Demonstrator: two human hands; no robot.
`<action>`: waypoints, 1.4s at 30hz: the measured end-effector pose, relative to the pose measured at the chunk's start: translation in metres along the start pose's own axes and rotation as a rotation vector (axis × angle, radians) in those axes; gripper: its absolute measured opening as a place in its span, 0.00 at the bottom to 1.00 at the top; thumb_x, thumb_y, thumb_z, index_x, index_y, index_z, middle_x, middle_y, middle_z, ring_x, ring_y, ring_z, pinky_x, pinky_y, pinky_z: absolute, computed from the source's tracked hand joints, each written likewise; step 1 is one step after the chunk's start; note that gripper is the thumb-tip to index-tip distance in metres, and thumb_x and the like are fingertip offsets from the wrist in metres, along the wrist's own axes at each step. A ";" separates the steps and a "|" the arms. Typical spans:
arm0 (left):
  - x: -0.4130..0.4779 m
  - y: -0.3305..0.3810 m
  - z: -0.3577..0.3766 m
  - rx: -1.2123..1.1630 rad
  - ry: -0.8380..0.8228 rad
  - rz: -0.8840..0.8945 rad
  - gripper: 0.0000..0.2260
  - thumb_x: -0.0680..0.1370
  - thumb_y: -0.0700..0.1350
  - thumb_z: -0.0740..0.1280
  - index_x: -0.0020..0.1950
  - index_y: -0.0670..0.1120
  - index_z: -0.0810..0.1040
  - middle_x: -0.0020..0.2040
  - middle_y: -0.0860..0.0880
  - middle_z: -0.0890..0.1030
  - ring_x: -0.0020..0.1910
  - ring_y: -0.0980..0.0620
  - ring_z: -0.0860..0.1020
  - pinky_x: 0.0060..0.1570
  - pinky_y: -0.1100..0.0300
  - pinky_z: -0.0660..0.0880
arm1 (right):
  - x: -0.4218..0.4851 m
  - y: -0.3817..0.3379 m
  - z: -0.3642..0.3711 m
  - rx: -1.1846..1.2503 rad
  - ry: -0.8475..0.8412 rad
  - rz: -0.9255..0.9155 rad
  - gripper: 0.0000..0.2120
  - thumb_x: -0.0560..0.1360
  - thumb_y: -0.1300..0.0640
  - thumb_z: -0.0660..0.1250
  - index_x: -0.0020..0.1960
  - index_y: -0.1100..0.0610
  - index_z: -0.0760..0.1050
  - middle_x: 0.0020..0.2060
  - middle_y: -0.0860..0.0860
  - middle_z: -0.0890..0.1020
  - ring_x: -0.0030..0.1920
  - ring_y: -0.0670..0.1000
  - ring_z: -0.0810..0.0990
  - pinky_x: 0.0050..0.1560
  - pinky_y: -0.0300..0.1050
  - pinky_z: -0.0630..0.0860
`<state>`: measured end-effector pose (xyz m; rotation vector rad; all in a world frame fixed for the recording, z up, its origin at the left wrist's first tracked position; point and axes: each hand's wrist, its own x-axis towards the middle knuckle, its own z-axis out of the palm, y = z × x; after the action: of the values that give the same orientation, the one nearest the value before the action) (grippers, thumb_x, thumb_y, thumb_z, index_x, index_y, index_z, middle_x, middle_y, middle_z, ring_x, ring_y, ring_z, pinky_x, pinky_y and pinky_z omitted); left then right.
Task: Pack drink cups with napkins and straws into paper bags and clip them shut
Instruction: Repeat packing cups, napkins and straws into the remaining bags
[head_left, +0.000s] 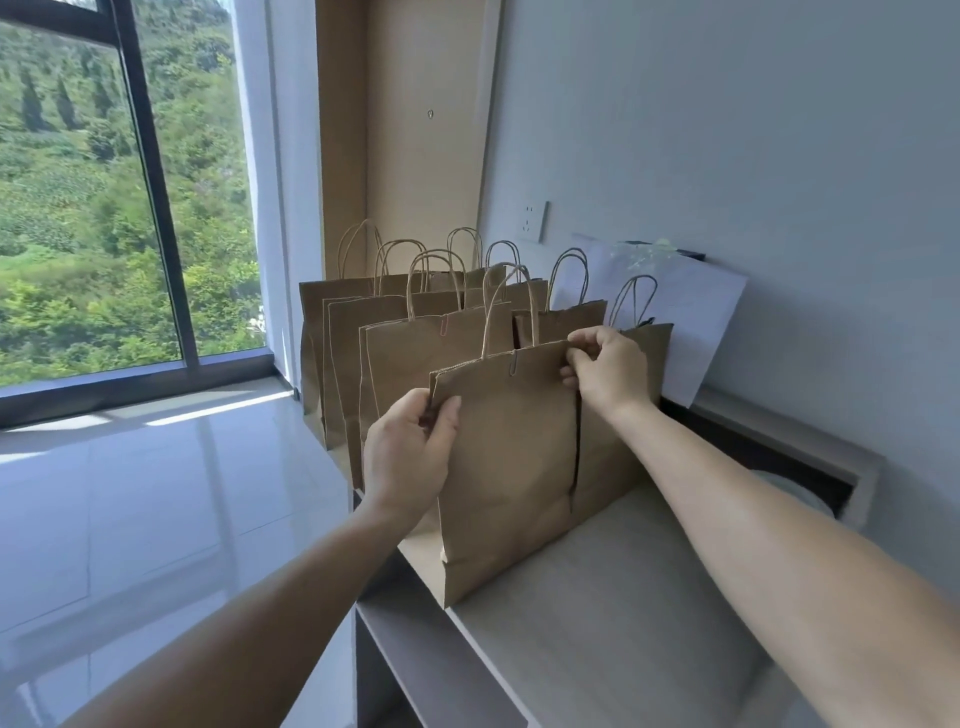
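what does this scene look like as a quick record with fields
setting: pale counter beside a window
front bag: brown paper, upright on the counter, top held by a paper clip
left hand: pinches the front bag's top left corner
right hand: pinches its top right edge
other bags: handled, standing in rows behind, nearest one with a pink clip
contents: not visible

matt kraft-paper bags (506, 457), glossy floor tiles (171, 493)

bare left hand (408, 452), bare right hand (608, 371), bare forearms (769, 509)
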<state>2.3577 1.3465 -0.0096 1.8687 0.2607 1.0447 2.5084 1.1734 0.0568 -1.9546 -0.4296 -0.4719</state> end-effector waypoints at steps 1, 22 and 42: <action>0.001 -0.001 0.001 0.006 0.001 0.003 0.14 0.79 0.51 0.68 0.37 0.44 0.74 0.31 0.50 0.77 0.31 0.51 0.73 0.33 0.56 0.69 | -0.001 0.001 -0.001 0.010 0.001 0.000 0.11 0.78 0.65 0.65 0.45 0.48 0.75 0.43 0.51 0.83 0.31 0.42 0.83 0.35 0.35 0.80; -0.028 0.078 0.058 1.020 -0.199 0.670 0.32 0.75 0.50 0.63 0.78 0.43 0.61 0.80 0.45 0.59 0.80 0.45 0.47 0.73 0.44 0.28 | -0.081 0.026 -0.121 -0.365 -0.195 -0.070 0.23 0.77 0.49 0.68 0.70 0.52 0.71 0.68 0.48 0.74 0.65 0.47 0.72 0.64 0.44 0.69; -0.297 0.285 0.264 0.663 -0.814 0.811 0.30 0.76 0.62 0.60 0.74 0.48 0.64 0.74 0.47 0.65 0.76 0.47 0.57 0.71 0.44 0.55 | -0.312 0.123 -0.500 -0.644 0.114 0.330 0.25 0.76 0.49 0.70 0.70 0.57 0.72 0.69 0.53 0.72 0.70 0.53 0.70 0.68 0.46 0.66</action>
<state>2.3056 0.8608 0.0087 2.9474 -0.7793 0.6004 2.2334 0.6404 -0.0012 -2.5373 0.1484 -0.5447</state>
